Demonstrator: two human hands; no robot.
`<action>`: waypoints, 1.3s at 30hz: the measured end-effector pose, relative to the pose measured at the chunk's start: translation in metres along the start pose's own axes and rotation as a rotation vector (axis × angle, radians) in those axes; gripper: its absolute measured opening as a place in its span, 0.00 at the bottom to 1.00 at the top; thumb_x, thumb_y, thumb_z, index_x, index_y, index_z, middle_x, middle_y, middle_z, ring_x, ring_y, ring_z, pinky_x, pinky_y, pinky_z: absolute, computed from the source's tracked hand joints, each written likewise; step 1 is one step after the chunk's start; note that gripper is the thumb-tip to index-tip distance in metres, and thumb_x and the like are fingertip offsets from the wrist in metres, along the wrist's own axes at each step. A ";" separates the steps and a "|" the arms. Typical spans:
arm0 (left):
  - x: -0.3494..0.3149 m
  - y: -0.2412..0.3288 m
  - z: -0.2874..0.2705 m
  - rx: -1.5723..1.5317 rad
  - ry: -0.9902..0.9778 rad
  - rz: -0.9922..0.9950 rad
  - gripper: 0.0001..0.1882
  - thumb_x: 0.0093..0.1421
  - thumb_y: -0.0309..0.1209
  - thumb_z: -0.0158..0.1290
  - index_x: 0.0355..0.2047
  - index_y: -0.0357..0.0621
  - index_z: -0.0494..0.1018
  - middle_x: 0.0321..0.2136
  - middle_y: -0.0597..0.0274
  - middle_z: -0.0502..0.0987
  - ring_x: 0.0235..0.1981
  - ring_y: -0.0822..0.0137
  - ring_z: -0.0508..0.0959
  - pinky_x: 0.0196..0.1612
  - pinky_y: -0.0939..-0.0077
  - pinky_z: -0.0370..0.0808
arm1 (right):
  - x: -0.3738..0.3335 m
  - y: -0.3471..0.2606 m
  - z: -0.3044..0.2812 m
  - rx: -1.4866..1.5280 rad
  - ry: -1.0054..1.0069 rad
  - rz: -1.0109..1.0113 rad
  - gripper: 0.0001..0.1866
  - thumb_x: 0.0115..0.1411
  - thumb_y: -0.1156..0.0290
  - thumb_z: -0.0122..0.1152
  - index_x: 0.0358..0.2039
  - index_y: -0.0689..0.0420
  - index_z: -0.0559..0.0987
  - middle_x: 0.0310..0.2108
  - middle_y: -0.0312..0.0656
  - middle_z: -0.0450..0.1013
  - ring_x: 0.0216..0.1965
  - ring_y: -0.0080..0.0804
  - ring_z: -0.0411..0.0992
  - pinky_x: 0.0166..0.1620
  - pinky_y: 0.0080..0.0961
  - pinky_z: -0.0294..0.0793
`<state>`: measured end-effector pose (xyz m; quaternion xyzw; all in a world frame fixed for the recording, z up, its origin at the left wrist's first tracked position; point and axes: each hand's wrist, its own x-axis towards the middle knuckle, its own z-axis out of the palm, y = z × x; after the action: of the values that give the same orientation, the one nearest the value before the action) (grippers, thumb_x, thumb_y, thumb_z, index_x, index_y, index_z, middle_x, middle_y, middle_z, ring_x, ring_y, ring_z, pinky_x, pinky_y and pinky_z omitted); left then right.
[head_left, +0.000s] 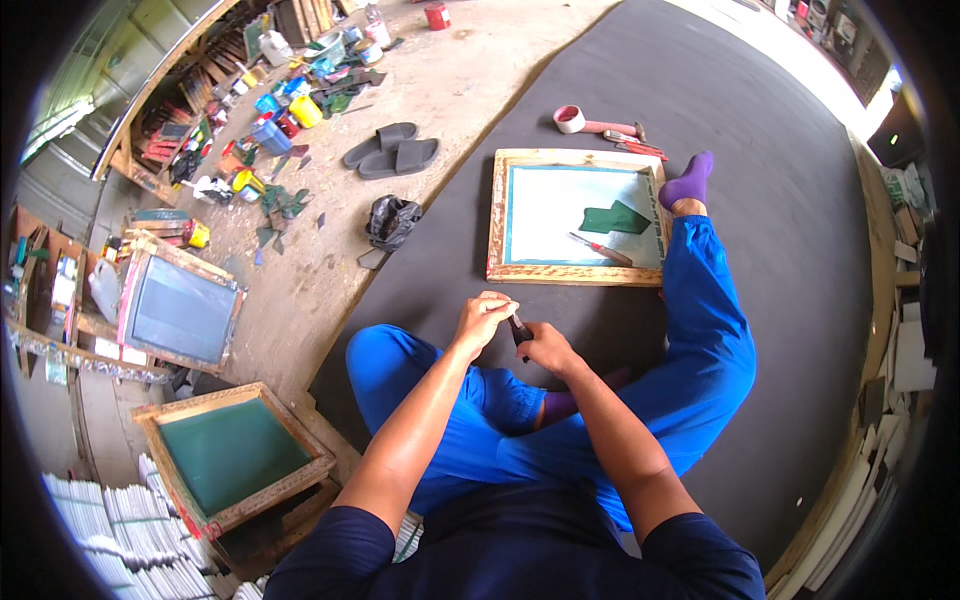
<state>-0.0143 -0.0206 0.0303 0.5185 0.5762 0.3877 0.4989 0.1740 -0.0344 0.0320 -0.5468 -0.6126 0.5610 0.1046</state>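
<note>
I sit on a dark mat (pixel 780 250) in blue trousers, legs bent in front of me. My right hand (pixel 545 347) grips a small dark tool (pixel 521 331), a short stick-like thing with a dark tip. My left hand (pixel 482 316) pinches its upper end with the fingertips. Both hands meet just above my knees. Beyond them lies a wooden screen frame (pixel 498 215) with a pale mesh, a green patch (pixel 614 218) and a red-handled tool (pixel 600 249) resting on it. My foot in a purple sock (pixel 688 183) touches the frame's far right corner.
A roll of red tape (pixel 570 119) and small tools lie past the frame. A pair of grey sandals (pixel 392 150) and a black bag (pixel 391 220) sit on the concrete floor to the left. Two more wooden screens (pixel 235 455) and paint pots (pixel 280 110) stand at left.
</note>
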 end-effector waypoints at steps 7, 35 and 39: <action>0.010 -0.004 0.021 -0.112 0.003 -0.083 0.08 0.61 0.27 0.62 0.40 0.38 0.86 0.41 0.58 0.80 0.44 0.68 0.79 0.47 0.76 0.77 | 0.002 0.011 0.001 0.195 -0.036 0.147 0.34 0.49 0.71 0.63 0.61 0.58 0.73 0.40 0.42 0.76 0.40 0.34 0.75 0.41 0.30 0.75; 0.059 -0.036 0.037 -0.110 -0.125 -0.258 0.16 0.69 0.34 0.55 0.52 0.38 0.80 0.40 0.57 0.85 0.34 0.75 0.80 0.37 0.76 0.77 | 0.060 -0.018 -0.036 1.005 0.078 0.628 0.12 0.68 0.66 0.54 0.44 0.61 0.76 0.38 0.47 0.78 0.40 0.43 0.78 0.46 0.62 0.77; 0.058 -0.041 0.037 -0.108 -0.094 -0.187 0.16 0.69 0.34 0.55 0.51 0.37 0.80 0.40 0.56 0.85 0.35 0.75 0.80 0.37 0.75 0.78 | 0.058 -0.027 -0.037 0.975 0.063 0.635 0.12 0.68 0.66 0.53 0.45 0.62 0.76 0.37 0.48 0.77 0.40 0.45 0.78 0.44 0.63 0.78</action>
<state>0.0156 0.0272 -0.0273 0.4523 0.5763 0.3453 0.5866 0.1644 0.0384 0.0382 -0.6087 -0.0862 0.7657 0.1890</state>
